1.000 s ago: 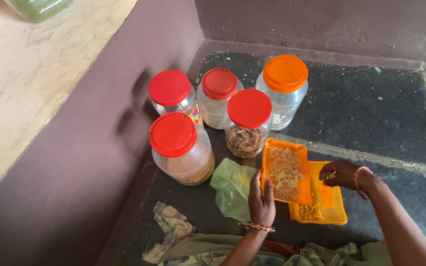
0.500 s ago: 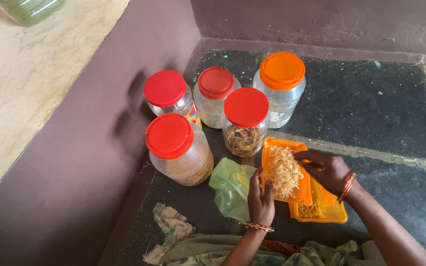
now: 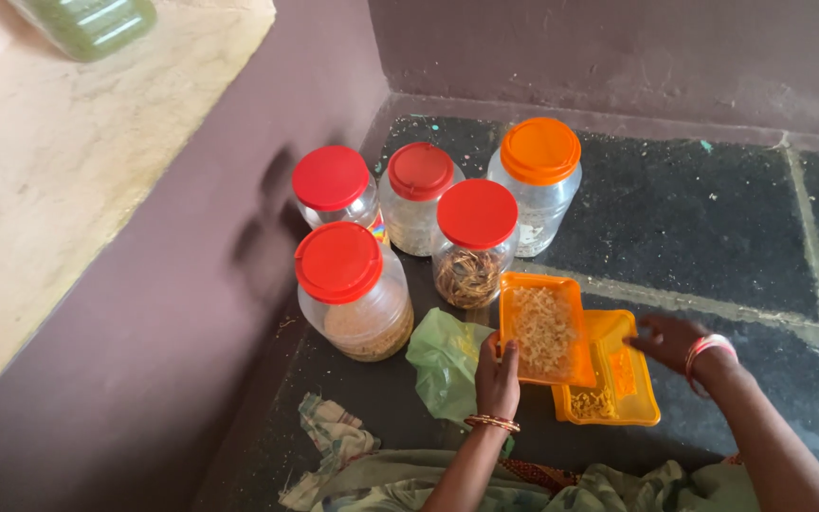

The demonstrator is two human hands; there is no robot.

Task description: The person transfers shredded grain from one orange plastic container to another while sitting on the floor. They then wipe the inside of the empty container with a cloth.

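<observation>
Head view: left hand (image 3: 497, 379) clamps orange tray (image 3: 542, 328) w/ pale flakes, just beside green bag (image 3: 443, 360). Right hand (image 3: 667, 338), fingers spread, holds nothing, near yellow tray (image 3: 639, 398). Best keep tray level, steady far edge w/ free hand.

The left hand (image 3: 497, 379) grips the near left edge of an orange tray (image 3: 542, 328) filled with pale shreds, which overlaps a yellow tray (image 3: 618, 379) on the dark stone floor (image 3: 703, 218). The right hand (image 3: 667, 339) hovers open just beside them. A green plastic bag (image 3: 445, 360) lies left, below five lidded jars (image 3: 353, 289).
</observation>
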